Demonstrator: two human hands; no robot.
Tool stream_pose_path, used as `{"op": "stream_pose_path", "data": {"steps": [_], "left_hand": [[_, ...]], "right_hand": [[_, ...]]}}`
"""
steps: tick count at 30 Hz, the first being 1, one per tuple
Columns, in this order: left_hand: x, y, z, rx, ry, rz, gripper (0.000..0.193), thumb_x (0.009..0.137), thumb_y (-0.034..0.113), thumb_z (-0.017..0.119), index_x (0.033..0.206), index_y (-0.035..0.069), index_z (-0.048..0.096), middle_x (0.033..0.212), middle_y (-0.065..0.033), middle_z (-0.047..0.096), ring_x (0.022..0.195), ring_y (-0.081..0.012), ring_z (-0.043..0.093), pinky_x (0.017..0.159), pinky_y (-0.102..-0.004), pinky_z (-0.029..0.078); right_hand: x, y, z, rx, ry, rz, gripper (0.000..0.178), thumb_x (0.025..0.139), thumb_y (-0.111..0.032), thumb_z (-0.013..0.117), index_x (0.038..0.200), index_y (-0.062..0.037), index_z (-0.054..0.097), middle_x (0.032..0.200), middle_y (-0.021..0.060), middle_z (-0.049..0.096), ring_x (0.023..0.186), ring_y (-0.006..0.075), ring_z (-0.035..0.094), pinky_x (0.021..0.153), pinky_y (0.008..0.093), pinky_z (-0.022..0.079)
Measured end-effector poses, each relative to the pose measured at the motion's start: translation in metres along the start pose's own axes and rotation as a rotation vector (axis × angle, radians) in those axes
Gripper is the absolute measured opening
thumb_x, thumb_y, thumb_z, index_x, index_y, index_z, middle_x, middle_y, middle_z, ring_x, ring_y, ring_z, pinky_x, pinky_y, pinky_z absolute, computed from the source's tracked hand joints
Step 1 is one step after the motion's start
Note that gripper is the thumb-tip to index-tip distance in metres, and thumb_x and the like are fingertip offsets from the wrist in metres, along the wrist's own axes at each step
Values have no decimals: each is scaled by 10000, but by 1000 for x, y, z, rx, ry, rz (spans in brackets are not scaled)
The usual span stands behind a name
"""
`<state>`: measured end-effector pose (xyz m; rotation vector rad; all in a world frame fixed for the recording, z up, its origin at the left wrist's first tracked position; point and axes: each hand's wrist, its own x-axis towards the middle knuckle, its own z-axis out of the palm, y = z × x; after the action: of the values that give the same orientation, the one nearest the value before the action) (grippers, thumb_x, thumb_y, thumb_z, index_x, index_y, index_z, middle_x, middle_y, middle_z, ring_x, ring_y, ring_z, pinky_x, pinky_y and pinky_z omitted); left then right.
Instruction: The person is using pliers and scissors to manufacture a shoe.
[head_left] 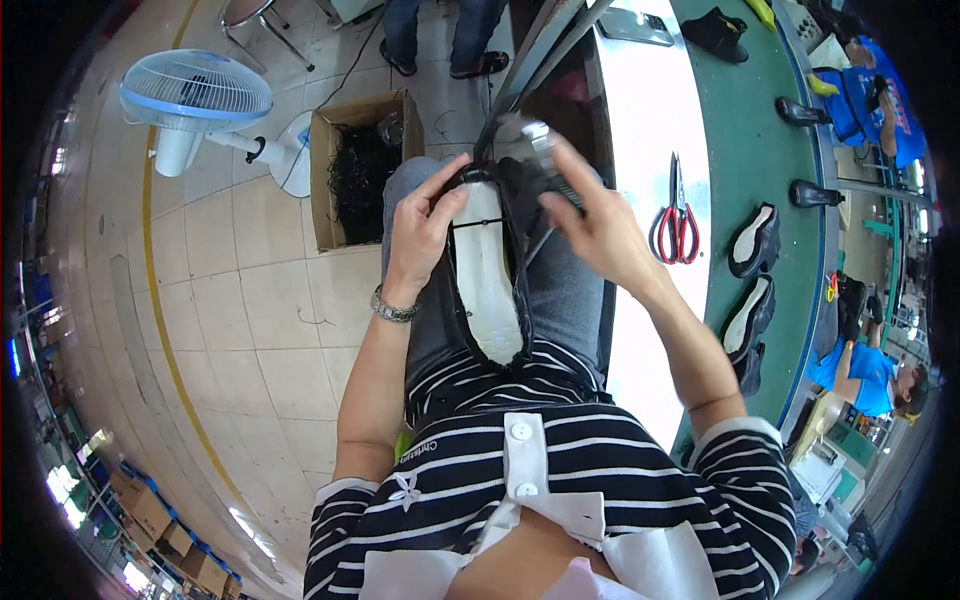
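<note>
A black shoe point(484, 275) lies pale side up, far end in the left hand point(424, 225), a blurred metal tool point(541, 146) in the right hand point(608, 230).

A shoe workshop: shoes point(752, 243) line a green conveyor belt point(745, 150), with workers point(875, 378) alongside.

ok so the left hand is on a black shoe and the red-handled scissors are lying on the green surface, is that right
Not quite: the red-handled scissors lie on the white tabletop, not on the green surface, as the head view shows. The left hand is indeed on a black shoe.
</note>
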<state>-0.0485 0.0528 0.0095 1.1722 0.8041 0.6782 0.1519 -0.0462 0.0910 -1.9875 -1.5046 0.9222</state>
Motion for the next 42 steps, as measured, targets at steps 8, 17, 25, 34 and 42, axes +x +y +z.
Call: {"op": "stream_pose_path", "data": {"steps": [8, 17, 25, 34, 42], "left_hand": [[-1, 8, 6, -26, -26, -26, 400, 934, 73, 565, 1322, -18, 537, 1200, -68, 622, 1008, -105, 586, 895, -223, 446], [-27, 27, 46, 957, 117, 536, 136, 806, 116, 713, 925, 53, 695, 1303, -99, 575, 1339, -331, 398, 1072, -438, 337], [-41, 21, 39, 776, 318, 454, 117, 867, 104, 674, 895, -10, 676, 1162, -156, 616, 1043, -322, 613, 876, -377, 497], [-49, 0, 41, 733, 434, 529, 72, 918, 70, 593, 945, 8, 617, 1107, -154, 585, 968, -298, 620, 794, -364, 517], [-50, -5, 39, 738, 419, 590, 62, 917, 72, 596, 918, 16, 624, 1093, -131, 568, 961, -286, 657, 740, -346, 535]], "right_hand": [[-16, 144, 6, -297, 446, 508, 601, 929, -313, 598, 1457, -137, 371, 1050, 274, 600, 909, 357, 624, 776, 459, 504], [-101, 219, -4, -416, 738, 512, 431, 769, -185, 742, 1127, -18, 570, 972, 187, 636, 903, 333, 629, 795, 412, 491], [-142, 151, -15, 846, 369, 671, 510, 813, -222, 717, 1207, 41, 527, 871, 36, 610, 714, 116, 572, 603, 226, 446], [-141, 8, 27, 1054, -478, 371, 807, 754, -688, 670, 1211, -33, 559, 760, -46, 490, 637, 85, 498, 631, 210, 432], [-113, -16, 44, 1152, -363, 497, 596, 907, -634, 502, 907, -45, 586, 636, -46, 499, 504, 57, 489, 458, 204, 400]]}}
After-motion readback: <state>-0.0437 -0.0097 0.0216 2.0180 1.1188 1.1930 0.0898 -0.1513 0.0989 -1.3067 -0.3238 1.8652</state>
